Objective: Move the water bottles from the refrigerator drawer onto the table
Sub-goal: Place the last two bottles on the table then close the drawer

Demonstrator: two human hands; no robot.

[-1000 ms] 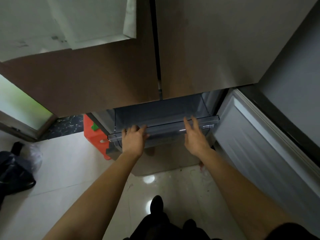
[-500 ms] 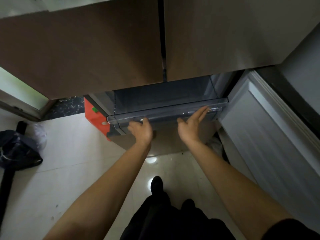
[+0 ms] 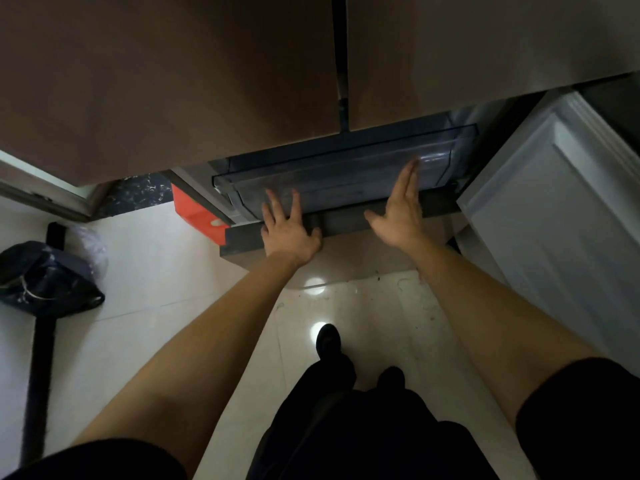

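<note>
At the middle of the frame, under the closed upper doors of the refrigerator [image 3: 485, 46], both bare forearms reach up-frame from black sleeves to the drawer [image 3: 346, 174]. The left hand [image 3: 289, 230] lies back-up against the drawer's front, its fingers [image 3: 277, 206] straight and spread over the plastic, thumb stretched right along the dark ledge [image 3: 353, 221] beneath; it curls round nothing. The right hand [image 3: 398, 216] is turned more on edge, palm facing left, its fingers [image 3: 410, 174] straight and held together, pointing up-frame across the drawer's front face, thumb spread out to the left. It too holds nothing, and whether its palm presses the plastic or only hangs just beside it cannot be told.

The drawer sits in the lower compartment, just below the seam between the upper doors. Its long axis runs left to right across the frame, rising a little toward the right, with its front face turned to the person. It is smoky grey, half-clear plastic with a raised rim and a pale glint near its right end. Whether water bottles lie inside cannot be made out through the clouded wall.

At the right of the frame the pale lower door [image 3: 554, 220] stands swung open. Left of the drawer is a red-orange panel [image 3: 194, 209]; at the far left a black bag [image 3: 45, 275] rests on the glossy tiled floor [image 3: 156, 271], and a black shoe [image 3: 327, 337] shows at lower centre
</note>
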